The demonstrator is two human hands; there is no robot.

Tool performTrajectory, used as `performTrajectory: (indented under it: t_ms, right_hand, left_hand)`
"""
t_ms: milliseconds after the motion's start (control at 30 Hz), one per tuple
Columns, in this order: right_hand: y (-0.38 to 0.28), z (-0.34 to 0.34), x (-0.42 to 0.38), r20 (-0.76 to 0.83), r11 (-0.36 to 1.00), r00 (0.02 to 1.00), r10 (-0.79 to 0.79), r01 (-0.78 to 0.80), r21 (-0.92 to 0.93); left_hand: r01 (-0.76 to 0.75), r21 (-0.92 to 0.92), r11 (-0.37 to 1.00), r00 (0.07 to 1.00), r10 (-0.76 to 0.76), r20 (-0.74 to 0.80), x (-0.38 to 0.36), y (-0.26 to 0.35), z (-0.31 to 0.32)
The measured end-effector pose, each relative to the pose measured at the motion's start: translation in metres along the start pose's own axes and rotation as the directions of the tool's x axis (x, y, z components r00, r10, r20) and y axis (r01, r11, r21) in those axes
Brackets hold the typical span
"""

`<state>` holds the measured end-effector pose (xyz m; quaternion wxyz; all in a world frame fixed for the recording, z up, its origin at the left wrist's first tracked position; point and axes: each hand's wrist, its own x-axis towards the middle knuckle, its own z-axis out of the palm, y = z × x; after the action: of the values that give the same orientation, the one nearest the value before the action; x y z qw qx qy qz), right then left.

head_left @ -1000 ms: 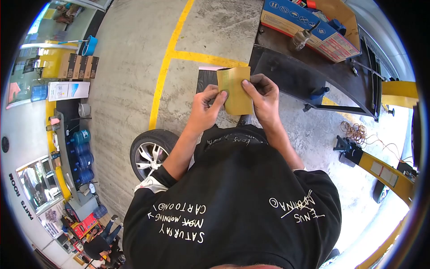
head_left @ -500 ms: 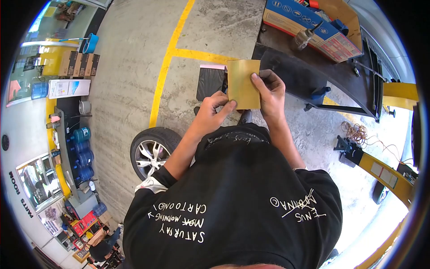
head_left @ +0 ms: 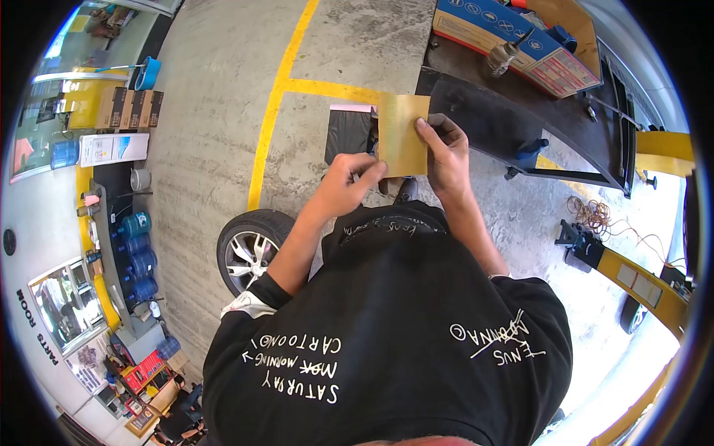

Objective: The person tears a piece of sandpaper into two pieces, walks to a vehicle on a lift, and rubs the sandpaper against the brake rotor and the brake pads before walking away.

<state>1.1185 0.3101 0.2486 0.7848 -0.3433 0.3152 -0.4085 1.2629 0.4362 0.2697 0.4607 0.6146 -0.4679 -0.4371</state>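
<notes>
Yellow sandpaper sheet (head_left: 402, 134) is held upright over the concrete floor (head_left: 216, 111), right hand (head_left: 445, 152) fingers pinching its right edge, left hand (head_left: 345, 183) fingers pinching its lower left corner. Black shirt (head_left: 387, 334) reads "SATURDAY MORNING CARTOONS"; a wall sign (head_left: 36, 327) reads "PARTS ROOM".

Both my bare forearms reach forward, elbows bent. My left hand (head_left: 343, 183) pinches with thumb and fingertips; my right hand (head_left: 445, 153) curls, thumb forward, seemingly also pinching, just beside it.
</notes>
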Motion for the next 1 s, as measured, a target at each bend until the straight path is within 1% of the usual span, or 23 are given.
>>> performTrajectory:
  t_ms: [33, 100, 133, 200, 233, 267, 300, 333, 400, 433, 500, 567, 633, 700, 733, 800, 833, 900, 933, 1000]
  right_hand:
    - [0.002, -0.001, 0.0, 0.026, 1.0, 0.999, 0.027, -0.027, 0.012]
    - [0.005, -0.002, 0.0, 0.051, 0.998, 0.997, 0.053, -0.054, 0.024]
    - [0.006, -0.002, 0.0, 0.068, 0.998, 0.996, 0.062, -0.062, 0.008]
    - [0.006, -0.001, -0.001, 0.085, 0.998, 0.994, 0.068, -0.068, -0.008]
    - [0.003, 0.0, -0.002, 0.087, 0.997, 0.994, 0.064, -0.06, -0.055]
    - [0.002, 0.001, -0.003, 0.088, 0.994, 0.994, 0.061, -0.052, -0.101]
    - [0.002, 0.0, -0.003, 0.087, 0.994, 0.994, 0.059, -0.051, -0.1]
    - [0.004, -0.001, -0.004, 0.11, 0.99, 0.992, 0.055, -0.039, -0.135]
    - [0.009, -0.003, -0.007, 0.132, 0.985, 0.99, 0.053, -0.03, -0.171]
    - [0.012, -0.003, -0.007, 0.135, 0.984, 0.989, 0.065, -0.041, -0.173]
    - [0.014, -0.003, -0.007, 0.143, 0.983, 0.987, 0.078, -0.053, -0.176]
    - [0.015, -0.002, -0.007, 0.124, 0.983, 0.987, 0.102, -0.081, -0.162]
    - [0.012, 0.001, -0.008, 0.137, 0.981, 0.986, 0.098, -0.073, -0.179]
    - [0.009, 0.003, -0.011, 0.145, 0.978, 0.985, 0.097, -0.067, -0.196]
    - [0.008, 0.004, -0.012, 0.173, 0.972, 0.98, 0.097, -0.056, -0.229]
    - [0.009, 0.002, -0.012, 0.201, 0.965, 0.975, 0.097, -0.043, -0.26]
    - [0.012, 0.001, -0.012, 0.194, 0.964, 0.976, 0.099, -0.046, -0.261]
    - [0.013, 0.0, -0.011, 0.193, 0.964, 0.976, 0.101, -0.048, -0.261]
    - [0.013, 0.003, -0.012, 0.167, 0.965, 0.983, 0.077, -0.032, -0.259]
    - [0.015, 0.005, -0.013, 0.138, 0.966, 0.989, 0.052, -0.015, -0.257]
  left_hand:
    - [0.001, 0.0, 1.0, 1.0, -0.001, 0.0, 0.003, 0.003, -0.001]
    - [-0.04, -0.037, 0.999, 0.994, 0.036, -0.104, 0.009, 0.008, -0.004]
    - [-0.038, -0.037, 0.999, 0.994, 0.034, -0.103, 0.011, 0.007, -0.005]
    - [-0.084, 0.124, 0.989, 0.995, 0.091, -0.049, 0.016, 0.004, -0.009]
    - [-0.086, 0.125, 0.988, 0.995, 0.093, -0.048, 0.016, 0.003, -0.008]
    - [-0.114, 0.087, 0.99, 0.99, 0.121, -0.077, 0.017, 0.003, -0.005]
    - [-0.141, 0.048, 0.989, 0.984, 0.146, -0.107, 0.016, 0.001, -0.004]
    - [-0.14, 0.048, 0.989, 0.984, 0.145, -0.105, 0.017, -0.001, -0.005]
    - [-0.099, -0.049, 0.994, 0.98, 0.089, -0.177, 0.02, -0.006, -0.011]
    - [-0.098, -0.05, 0.994, 0.98, 0.088, -0.177, 0.022, -0.007, -0.014]
    - [-0.045, -0.012, 0.999, 0.986, 0.042, -0.16, 0.025, -0.006, -0.021]
    - [-0.035, 0.007, 0.999, 0.989, 0.036, -0.141, 0.025, -0.005, -0.025]
    - [-0.027, 0.028, 0.999, 0.992, 0.03, -0.119, 0.026, -0.004, -0.024]
    - [-0.112, -0.127, 0.986, 0.938, 0.063, -0.341, 0.029, -0.002, -0.014]
    - [-0.112, -0.127, 0.986, 0.938, 0.062, -0.34, 0.028, -0.001, -0.017]
    - [-0.021, -0.074, 0.997, 0.965, 0.001, -0.261, 0.026, 0.0, -0.026]
    - [-0.021, -0.073, 0.997, 0.965, 0.001, -0.261, 0.026, -0.001, -0.025]
    - [-0.021, 0.0, 1.0, 0.952, 0.02, -0.305, 0.027, -0.005, -0.022]
    - [-0.022, 0.0, 1.0, 0.952, 0.021, -0.306, 0.027, -0.007, -0.02]
    - [0.081, 0.022, 0.996, 0.914, -0.066, -0.401, 0.027, -0.01, -0.015]
